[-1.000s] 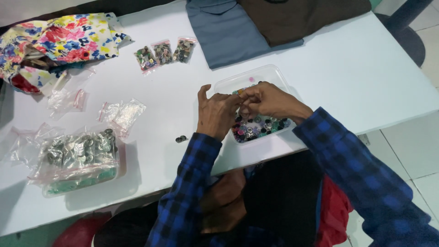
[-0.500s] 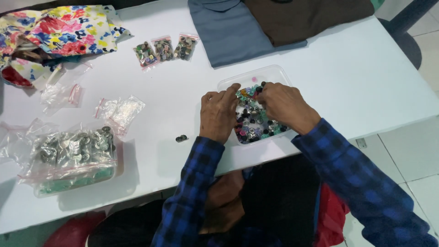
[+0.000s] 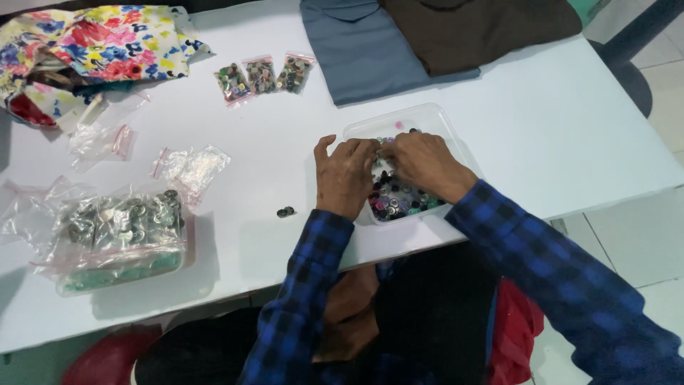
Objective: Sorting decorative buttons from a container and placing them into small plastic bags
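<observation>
1. Clear plastic tray [image 3: 427, 117] of mixed small buttons [image 3: 394, 201] taken as landmark, standing near the front edge of the white counter [image 3: 556, 135], close to the body, probably for easy reach.
2. Left hand [image 3: 345, 178] resting over the left rim of the tray, fingers bent and close together, tips pointing down into the buttons; whether pinching one, cannot tell.
3. Right hand [image 3: 426, 165] lying over the middle of the tray, fingers curled toward the left hand, tips almost touching it; anything held hidden under the knuckles.
4. Just left of the tray, a loose dark button pair [image 3: 286, 212] alone on the counter.
5. Far left of the tray, a bulging clear bag of metal buttons [image 3: 121, 228], with empty small bags [image 3: 191, 165] between.
6. Behind and left of the tray, three small filled bags [image 3: 262, 75] in a neat row, seemingly sorted.
7. Behind the tray, folded blue cloth [image 3: 363, 46] and brown cloth [image 3: 477, 28]; far left corner, flowered fabric [image 3: 92, 43].
8. Right of the counter, pale tiled floor [image 3: 634, 228].
</observation>
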